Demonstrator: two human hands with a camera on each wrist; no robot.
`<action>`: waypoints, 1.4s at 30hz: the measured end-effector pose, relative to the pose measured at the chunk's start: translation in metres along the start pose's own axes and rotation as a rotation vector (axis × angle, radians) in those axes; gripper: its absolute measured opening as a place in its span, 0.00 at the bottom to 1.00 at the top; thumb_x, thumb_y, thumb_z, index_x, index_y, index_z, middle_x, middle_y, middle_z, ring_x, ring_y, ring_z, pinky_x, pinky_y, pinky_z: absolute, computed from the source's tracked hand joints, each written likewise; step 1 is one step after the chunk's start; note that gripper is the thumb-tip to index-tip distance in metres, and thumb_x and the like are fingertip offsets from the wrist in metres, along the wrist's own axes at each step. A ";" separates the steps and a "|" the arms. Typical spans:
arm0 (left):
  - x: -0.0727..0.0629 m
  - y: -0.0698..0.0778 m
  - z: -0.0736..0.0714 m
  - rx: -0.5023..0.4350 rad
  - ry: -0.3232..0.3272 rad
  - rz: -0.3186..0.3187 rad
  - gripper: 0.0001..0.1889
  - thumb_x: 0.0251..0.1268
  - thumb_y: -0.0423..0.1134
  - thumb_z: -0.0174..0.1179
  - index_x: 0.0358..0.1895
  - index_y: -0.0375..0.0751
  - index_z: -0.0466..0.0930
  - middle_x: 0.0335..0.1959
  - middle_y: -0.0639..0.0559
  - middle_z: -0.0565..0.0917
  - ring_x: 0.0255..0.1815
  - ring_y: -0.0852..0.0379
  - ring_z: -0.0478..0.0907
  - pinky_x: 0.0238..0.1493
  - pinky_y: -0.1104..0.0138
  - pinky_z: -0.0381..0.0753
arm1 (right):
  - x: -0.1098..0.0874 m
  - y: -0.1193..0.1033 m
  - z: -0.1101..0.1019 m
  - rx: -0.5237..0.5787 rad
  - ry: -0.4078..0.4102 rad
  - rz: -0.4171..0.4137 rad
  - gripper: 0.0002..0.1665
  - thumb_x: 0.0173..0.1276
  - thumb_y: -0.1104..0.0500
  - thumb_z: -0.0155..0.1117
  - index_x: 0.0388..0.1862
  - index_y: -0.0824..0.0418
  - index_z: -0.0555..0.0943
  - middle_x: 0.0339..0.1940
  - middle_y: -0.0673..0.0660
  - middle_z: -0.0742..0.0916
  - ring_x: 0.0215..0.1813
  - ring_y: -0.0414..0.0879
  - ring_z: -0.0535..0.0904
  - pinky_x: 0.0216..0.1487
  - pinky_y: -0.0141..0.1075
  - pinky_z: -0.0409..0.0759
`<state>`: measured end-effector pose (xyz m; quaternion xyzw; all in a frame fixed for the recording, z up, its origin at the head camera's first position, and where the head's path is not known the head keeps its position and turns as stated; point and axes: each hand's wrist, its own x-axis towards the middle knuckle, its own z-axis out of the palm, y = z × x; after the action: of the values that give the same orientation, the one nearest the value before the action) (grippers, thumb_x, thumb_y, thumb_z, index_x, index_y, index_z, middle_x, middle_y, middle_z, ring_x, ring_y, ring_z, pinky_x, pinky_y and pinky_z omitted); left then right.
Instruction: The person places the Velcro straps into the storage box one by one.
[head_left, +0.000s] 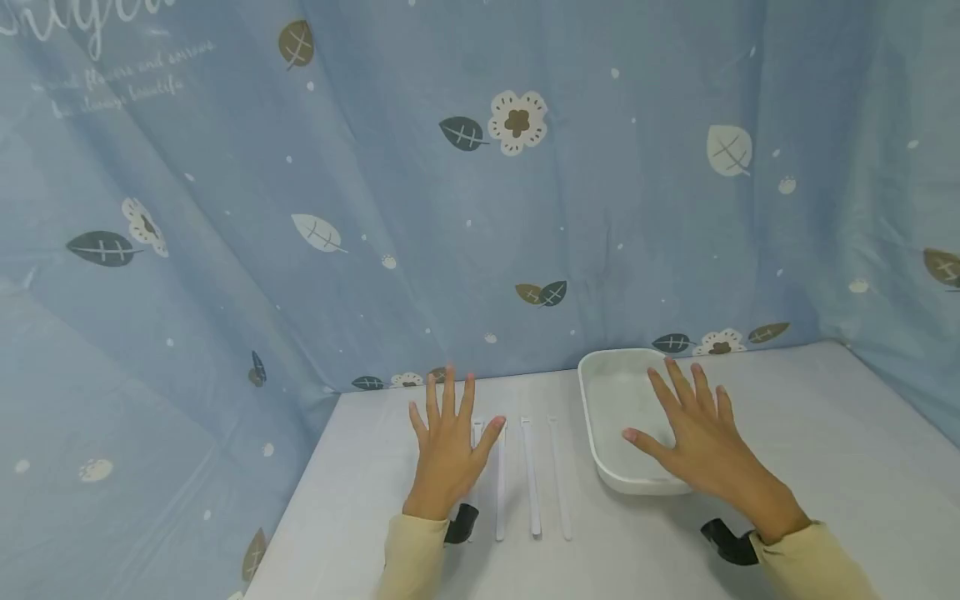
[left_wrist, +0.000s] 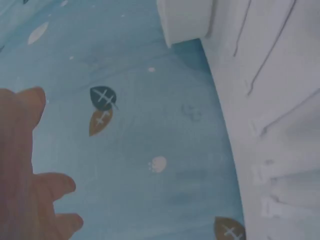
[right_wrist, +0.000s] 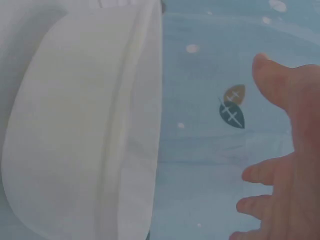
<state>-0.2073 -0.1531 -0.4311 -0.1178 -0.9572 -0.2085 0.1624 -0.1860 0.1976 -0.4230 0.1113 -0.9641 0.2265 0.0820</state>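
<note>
My left hand (head_left: 447, 457) is held with its fingers spread and nothing in them, over several thin white strips (head_left: 531, 483) with small squarish heads, like cable ties. They lie side by side, partly hidden by that hand. My right hand (head_left: 708, 450), also spread and holding nothing, is above the right side of a white rectangular tub (head_left: 637, 485). In the right wrist view the tub's wall (right_wrist: 65, 125) shows apart from the fingers. The left wrist view has the strips' heads (left_wrist: 282, 207) at its right edge, away from the fingers.
A white tabletop (head_left: 810, 433) carries everything. Behind it and along both sides hangs a blue curtain (head_left: 412, 183) printed with leaves and flowers. Each wrist wears a black mount, the left one (head_left: 461, 523) near the strips, the right one (head_left: 727, 542) in front of the tub.
</note>
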 end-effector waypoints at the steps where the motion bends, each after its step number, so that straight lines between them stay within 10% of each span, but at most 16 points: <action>1: -0.001 -0.004 -0.002 -0.022 -0.002 -0.012 0.44 0.77 0.67 0.48 0.85 0.52 0.44 0.88 0.47 0.36 0.88 0.39 0.27 0.77 0.26 0.28 | 0.000 0.001 -0.001 0.027 -0.001 -0.005 0.62 0.70 0.28 0.61 0.86 0.62 0.49 0.86 0.71 0.48 0.84 0.78 0.35 0.74 0.80 0.38; 13: -0.008 -0.045 -0.031 -0.211 0.040 -0.200 0.37 0.77 0.55 0.58 0.78 0.36 0.63 0.80 0.34 0.62 0.81 0.31 0.59 0.75 0.34 0.64 | -0.012 0.033 -0.011 0.312 -0.002 0.021 0.66 0.68 0.40 0.72 0.87 0.61 0.40 0.85 0.75 0.51 0.80 0.80 0.48 0.63 0.84 0.57; 24: -0.019 -0.075 -0.034 -0.274 0.035 -0.299 0.32 0.75 0.49 0.62 0.73 0.32 0.70 0.68 0.33 0.76 0.67 0.34 0.75 0.65 0.41 0.78 | -0.022 0.060 0.002 0.317 -0.090 0.138 0.68 0.69 0.39 0.70 0.87 0.58 0.34 0.82 0.81 0.49 0.75 0.87 0.53 0.58 0.85 0.61; 42: -0.033 -0.101 -0.027 -0.290 0.019 -0.383 0.29 0.75 0.49 0.62 0.67 0.28 0.75 0.55 0.35 0.85 0.53 0.41 0.84 0.54 0.51 0.85 | -0.018 0.085 0.023 0.567 -0.185 0.036 0.66 0.71 0.55 0.70 0.83 0.71 0.30 0.80 0.85 0.49 0.74 0.88 0.55 0.63 0.74 0.73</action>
<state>-0.1998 -0.2597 -0.4563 0.0458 -0.9207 -0.3717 0.1102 -0.1928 0.2642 -0.4821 0.1328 -0.8677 0.4769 -0.0446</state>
